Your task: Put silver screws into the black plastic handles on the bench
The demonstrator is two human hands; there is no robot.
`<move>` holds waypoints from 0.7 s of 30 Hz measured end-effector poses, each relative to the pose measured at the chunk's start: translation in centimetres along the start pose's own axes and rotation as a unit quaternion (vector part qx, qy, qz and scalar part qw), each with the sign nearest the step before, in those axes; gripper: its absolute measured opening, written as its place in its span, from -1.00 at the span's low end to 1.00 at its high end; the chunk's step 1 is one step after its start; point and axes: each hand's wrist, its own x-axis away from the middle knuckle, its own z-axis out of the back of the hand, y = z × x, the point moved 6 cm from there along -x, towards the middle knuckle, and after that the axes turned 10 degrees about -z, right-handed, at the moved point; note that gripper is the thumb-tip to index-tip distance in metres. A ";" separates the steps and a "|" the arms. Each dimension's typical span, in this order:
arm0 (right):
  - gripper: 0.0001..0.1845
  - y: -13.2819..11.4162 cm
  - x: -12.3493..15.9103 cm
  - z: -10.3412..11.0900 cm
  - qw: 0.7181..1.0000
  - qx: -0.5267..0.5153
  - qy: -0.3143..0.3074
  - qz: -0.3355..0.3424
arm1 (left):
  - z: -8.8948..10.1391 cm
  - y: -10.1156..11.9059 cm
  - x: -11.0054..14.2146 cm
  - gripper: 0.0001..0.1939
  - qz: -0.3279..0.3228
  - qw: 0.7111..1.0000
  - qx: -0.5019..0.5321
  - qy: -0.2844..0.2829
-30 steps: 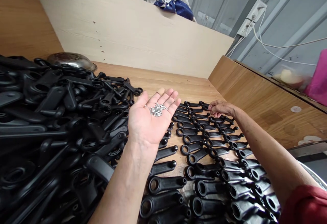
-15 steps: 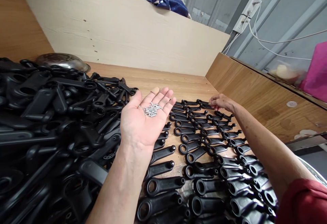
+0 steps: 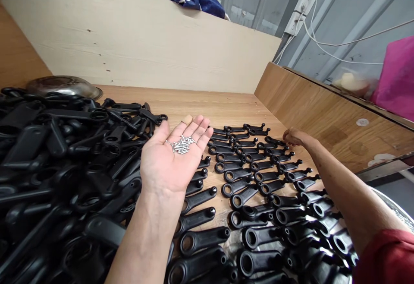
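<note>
My left hand [image 3: 168, 163] lies palm up with its fingers stretched out, and a small heap of silver screws [image 3: 181, 144] rests at the base of the fingers. It hovers over the seam between a loose pile of black plastic handles [image 3: 64, 163] and neat rows of the same handles [image 3: 258, 189] laid on the wooden table [image 3: 200, 105]. My right hand [image 3: 295, 137] is at the far right end of the back rows. Its fingers are curled down against a handle there, and what they pinch is hidden.
A steel bowl [image 3: 61, 85] stands behind the pile at the back left. A pale board [image 3: 145, 46] closes the back and a brown wooden side wall [image 3: 323, 115] closes the right. The rim of another metal bowl [image 3: 399, 215] shows at the lower right.
My right hand has slid to the right along the back rows, from their middle to their right end. My left hand has stayed palm up with the screws.
</note>
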 end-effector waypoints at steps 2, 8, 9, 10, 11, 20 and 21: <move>-0.74 -0.4 -0.6 0.0 1.000 -0.006 0.015 0.011 | 0.1 0.0 -0.1 -0.54 -0.001 1.000 -0.001 0.005; -0.75 -2.8 -0.5 0.6 0.998 -0.020 0.051 0.041 | 0.2 0.0 -0.2 -0.53 0.006 1.000 0.007 0.016; -0.75 -3.3 -0.2 0.7 0.997 -0.022 0.054 0.046 | 0.2 0.0 -0.2 -0.53 0.005 1.000 0.009 0.013; -0.76 -3.7 0.1 0.8 0.997 -0.025 0.057 0.052 | 0.2 0.0 -0.1 -0.54 0.004 1.000 0.011 0.009; -0.75 -4.0 0.5 0.9 0.996 -0.028 0.060 0.058 | 0.1 0.0 -0.1 -0.53 0.003 1.000 0.013 0.005; -0.56 -2.7 7.6 1.8 0.977 -0.090 0.157 0.112 | -0.7 -0.9 0.8 -0.54 0.014 1.000 0.014 -0.016; -0.53 -2.2 9.4 1.8 0.971 -0.104 0.164 0.139 | -0.9 -1.0 1.1 -0.54 0.014 1.000 0.013 -0.018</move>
